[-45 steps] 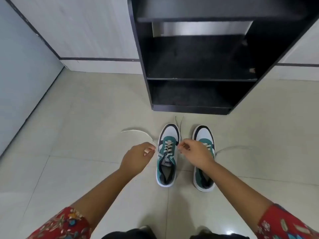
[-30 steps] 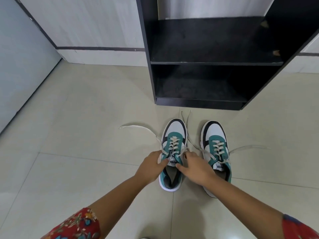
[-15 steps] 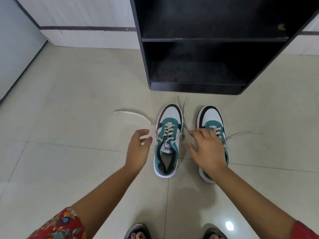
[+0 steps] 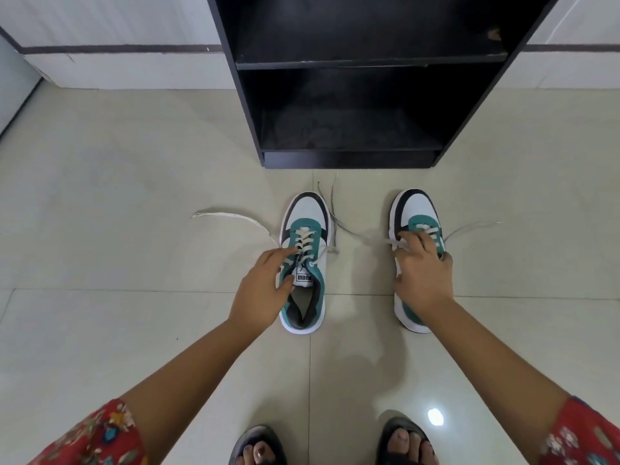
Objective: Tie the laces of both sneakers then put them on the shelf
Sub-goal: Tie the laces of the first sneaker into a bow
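Observation:
Two teal, white and black sneakers stand on the tiled floor, toes towards a black shelf unit (image 4: 349, 161). My left hand (image 4: 260, 290) grips the left sneaker (image 4: 307, 229) at its left side, thumb at the opening and fingers across the laces. My right hand (image 4: 421, 273) clasps the right sneaker (image 4: 416, 209) over its tongue and hides its rear half. Both pairs of laces are untied. One loose lace (image 4: 231, 216) trails left, another loose lace (image 4: 473, 226) trails right, and thin lace ends (image 4: 330, 203) lie between the shoes.
The shelf unit stands against a white wall (image 4: 117, 68) with a dark stripe. A grey panel (image 4: 13, 82) is at the far left. My feet in black sandals, the left foot (image 4: 256, 448) and the right foot (image 4: 406, 441), are at the bottom edge. Pale floor tiles (image 4: 117, 162) surround the shoes.
Both hands have come down from the laces onto the sneakers. The right sneaker has shifted to the right, so the gap between the two shoes is wider.

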The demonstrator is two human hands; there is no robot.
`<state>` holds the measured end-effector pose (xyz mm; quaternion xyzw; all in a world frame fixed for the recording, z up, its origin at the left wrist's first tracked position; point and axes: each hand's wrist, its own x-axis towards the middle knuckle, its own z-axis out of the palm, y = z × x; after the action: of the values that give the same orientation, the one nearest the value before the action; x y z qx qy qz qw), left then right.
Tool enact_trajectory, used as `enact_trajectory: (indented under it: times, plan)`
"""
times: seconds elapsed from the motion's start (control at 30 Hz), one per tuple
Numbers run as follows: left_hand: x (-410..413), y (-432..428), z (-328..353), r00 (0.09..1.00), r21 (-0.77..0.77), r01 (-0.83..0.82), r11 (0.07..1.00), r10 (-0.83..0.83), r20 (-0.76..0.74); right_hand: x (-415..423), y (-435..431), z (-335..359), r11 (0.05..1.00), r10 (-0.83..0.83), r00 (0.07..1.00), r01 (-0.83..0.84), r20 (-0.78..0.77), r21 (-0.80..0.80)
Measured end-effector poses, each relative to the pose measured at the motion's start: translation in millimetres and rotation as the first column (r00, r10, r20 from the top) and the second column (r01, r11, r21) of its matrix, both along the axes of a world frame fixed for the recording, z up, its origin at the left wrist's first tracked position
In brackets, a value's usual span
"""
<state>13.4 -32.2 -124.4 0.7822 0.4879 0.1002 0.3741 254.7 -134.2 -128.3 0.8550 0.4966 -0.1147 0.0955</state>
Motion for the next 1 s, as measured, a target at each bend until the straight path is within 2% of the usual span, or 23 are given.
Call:
enact_trajectory:
  times: [0.07,0.1,0.17,0.2,0.27,0.3,0.43,0.57,0.67,0.73,0.8,0.87,1.0]
  plan:
    - [-1.1,-0.3,1.8,0.999,-0.025,-0.015,1.000,0.015,0.032,-6.7,3.0,3.0,0.999,0.039,0.999,-0.039,0.038,-0.003]
    - [-1.9,0.2,3.0,0.998,-0.039,-0.028,0.999,0.030,0.047,-14.6,7.4,3.8,0.995,0.085,0.996,-0.086,0.020,0.054]
    - [-4.0,3.3,5.2,0.998,-0.045,-0.039,0.998,0.041,0.046,-35.6,20.1,6.3,0.942,0.244,0.962,-0.205,-0.125,0.264]
    - [-4.9,5.9,5.7,0.999,-0.038,-0.034,0.999,0.035,0.030,-46.6,28.1,7.8,0.910,0.327,0.913,-0.235,-0.242,0.342]
    - [-6.6,11.7,7.7,1.000,-0.021,-0.014,1.000,0.013,-0.017,-64.4,42.0,10.6,0.905,0.389,0.816,-0.253,-0.428,0.341]
    - [-7.2,14.8,9.3,0.999,-0.012,-0.002,1.000,0.001,-0.045,-68.9,46.5,11.7,0.916,0.379,0.813,-0.263,-0.443,0.302]
    - [-9.0,27.2,16.3,0.993,0.059,0.040,0.997,-0.033,-0.115,-61.8,52.8,16.7,0.936,0.343,0.874,-0.286,-0.343,0.207]
    - [-4.1,32.1,18.7,0.986,0.031,0.084,0.996,-0.079,-0.149,-66.3,59.2,20.9,0.941,0.306,0.873,-0.218,-0.379,0.258]
    - [2.6,32.0,20.6,0.975,0.095,0.106,0.990,-0.084,-0.204,-69.0,65.7,23.2,0.938,0.317,0.892,-0.245,-0.323,0.244]
    - [2.3,34.8,22.0,0.970,0.181,0.106,0.978,-0.061,-0.237,-65.5,66.6,26.7,0.943,0.302,0.899,-0.231,-0.317,0.242]
    - [-3.4,39.3,20.8,0.964,0.247,0.053,0.967,0.015,-0.265,-59.0,63.5,29.7,0.961,0.220,0.914,-0.143,-0.341,0.237]
    - [-11.2,42.2,16.5,0.954,0.253,-0.011,0.967,0.086,-0.287,-53.0,57.4,29.9,0.978,0.146,0.929,-0.084,-0.339,0.193]
    - [-17.4,34.8,8.1,0.951,0.216,-0.019,0.976,0.084,-0.297,-47.8,47.0,27.7,0.990,0.089,0.943,-0.048,-0.321,0.134]
